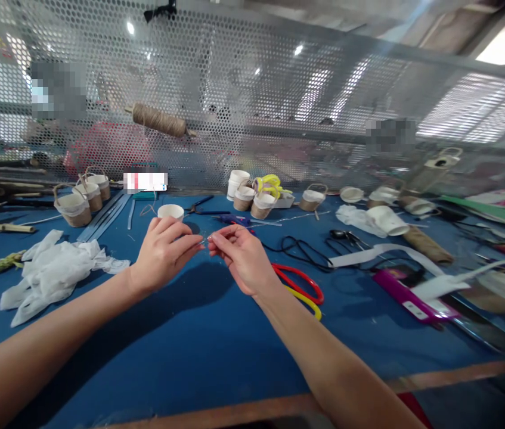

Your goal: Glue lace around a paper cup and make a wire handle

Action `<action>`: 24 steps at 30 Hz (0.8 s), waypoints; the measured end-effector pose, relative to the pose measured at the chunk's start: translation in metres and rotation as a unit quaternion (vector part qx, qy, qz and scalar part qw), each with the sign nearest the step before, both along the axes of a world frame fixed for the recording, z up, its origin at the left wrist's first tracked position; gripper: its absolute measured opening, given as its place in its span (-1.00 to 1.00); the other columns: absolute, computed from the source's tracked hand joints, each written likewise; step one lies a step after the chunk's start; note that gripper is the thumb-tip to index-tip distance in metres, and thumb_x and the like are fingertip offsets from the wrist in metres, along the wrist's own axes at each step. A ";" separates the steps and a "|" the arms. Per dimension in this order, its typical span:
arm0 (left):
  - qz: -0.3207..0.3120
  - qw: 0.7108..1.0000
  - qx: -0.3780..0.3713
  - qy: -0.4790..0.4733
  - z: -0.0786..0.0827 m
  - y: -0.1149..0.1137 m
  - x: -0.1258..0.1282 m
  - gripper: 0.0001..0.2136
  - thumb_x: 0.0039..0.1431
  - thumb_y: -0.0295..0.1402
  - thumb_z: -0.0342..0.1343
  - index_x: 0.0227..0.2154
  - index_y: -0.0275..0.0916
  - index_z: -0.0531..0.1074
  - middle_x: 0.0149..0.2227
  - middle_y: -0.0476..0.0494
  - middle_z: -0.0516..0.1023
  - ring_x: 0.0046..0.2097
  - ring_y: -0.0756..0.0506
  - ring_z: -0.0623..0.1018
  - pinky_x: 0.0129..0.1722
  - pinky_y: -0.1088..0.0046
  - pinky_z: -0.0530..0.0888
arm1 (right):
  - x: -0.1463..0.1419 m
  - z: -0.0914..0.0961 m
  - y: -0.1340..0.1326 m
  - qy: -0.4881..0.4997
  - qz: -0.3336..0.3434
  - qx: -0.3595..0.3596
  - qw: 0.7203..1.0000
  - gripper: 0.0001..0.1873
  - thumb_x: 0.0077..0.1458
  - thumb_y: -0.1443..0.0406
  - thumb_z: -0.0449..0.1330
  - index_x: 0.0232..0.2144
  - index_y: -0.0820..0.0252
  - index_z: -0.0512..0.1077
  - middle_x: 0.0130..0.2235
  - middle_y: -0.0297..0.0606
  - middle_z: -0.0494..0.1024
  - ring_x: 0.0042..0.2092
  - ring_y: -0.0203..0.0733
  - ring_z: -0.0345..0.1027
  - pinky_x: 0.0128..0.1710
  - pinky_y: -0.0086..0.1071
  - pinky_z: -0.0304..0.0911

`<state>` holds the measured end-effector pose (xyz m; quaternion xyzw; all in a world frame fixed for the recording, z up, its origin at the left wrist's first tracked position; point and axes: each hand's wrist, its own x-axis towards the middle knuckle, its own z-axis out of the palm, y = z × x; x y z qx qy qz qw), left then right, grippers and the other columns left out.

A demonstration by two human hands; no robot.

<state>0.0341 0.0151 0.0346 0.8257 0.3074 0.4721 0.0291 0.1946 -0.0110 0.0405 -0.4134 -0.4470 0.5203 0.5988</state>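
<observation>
My left hand point(165, 247) and my right hand point(239, 253) meet above the middle of the blue table, fingertips nearly touching. Each is closed in a pinch. Something thin and shiny, too small to name, shows between the fingertips. Just behind my left hand stands a white paper cup point(170, 211), its lower part hidden by the hand. Scissors with one red handle point(301, 283) and one yellow handle point(308, 302) lie beside my right wrist, which covers part of them. Beyond my right hand is a blue glue gun point(236, 220).
White cloth point(62, 265) lies crumpled at left, near small handled cups point(73, 208) and clear glue sticks point(109, 214). At right are a purple box point(413, 295), white strips point(380, 253) and black cable point(301, 247). A perforated metal screen point(252, 83) with a twine spool point(159, 120) rises behind.
</observation>
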 end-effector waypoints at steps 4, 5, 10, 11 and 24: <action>-0.051 0.975 -0.170 -0.134 0.003 -0.006 0.008 -0.93 -0.03 -0.35 0.17 -0.52 -0.18 0.55 -0.50 -0.10 0.47 -0.39 -0.07 0.37 -0.33 0.40 0.23 | 0.001 -0.002 -0.001 -0.038 -0.032 0.059 0.997 -0.78 -0.15 0.26 0.29 -0.50 0.19 0.30 -0.53 -0.39 0.46 -0.48 -0.34 0.36 -0.37 -0.36 0.30; -0.062 0.954 -0.236 -0.172 0.003 -0.007 0.010 -0.92 -0.05 -0.35 0.19 -0.54 -0.21 0.54 -0.52 -0.09 0.46 -0.42 -0.05 0.36 -0.37 0.43 0.23 | 0.001 -0.002 -0.001 -0.048 -0.038 0.074 0.995 -0.79 -0.13 0.25 0.27 -0.50 0.18 0.30 -0.52 -0.38 0.46 -0.47 -0.33 0.36 -0.37 -0.35 0.31; -0.135 0.795 -0.503 -0.311 0.002 -0.009 0.015 -0.80 -0.11 -0.24 0.23 -0.58 -0.30 0.51 -0.61 -0.01 0.38 -0.53 0.06 0.25 -0.51 0.52 0.14 | -0.001 -0.002 -0.005 -0.081 -0.051 0.122 0.988 -0.83 -0.07 0.25 0.23 -0.48 0.15 0.29 -0.48 -0.37 0.47 -0.44 -0.30 0.37 -0.36 -0.33 0.34; -0.150 0.771 -0.529 -0.322 0.001 -0.008 0.015 -0.79 -0.11 -0.23 0.23 -0.57 -0.31 0.50 -0.62 0.00 0.35 -0.54 0.08 0.23 -0.53 0.53 0.12 | -0.001 -0.002 -0.005 -0.085 -0.051 0.126 0.987 -0.83 -0.07 0.25 0.23 -0.48 0.15 0.29 -0.48 -0.37 0.47 -0.44 -0.30 0.37 -0.36 -0.33 0.34; -0.040 0.998 -0.048 -0.018 -0.004 -0.005 0.001 -0.86 0.00 -0.44 0.15 -0.41 -0.07 0.56 -0.48 -0.11 0.46 -0.39 -0.08 0.33 -0.29 0.36 0.19 | 0.002 -0.001 -0.001 0.022 0.056 -0.036 0.998 -0.70 -0.25 0.17 0.34 -0.54 0.23 0.35 -0.55 -0.37 0.47 -0.49 -0.37 0.34 -0.47 -0.43 0.25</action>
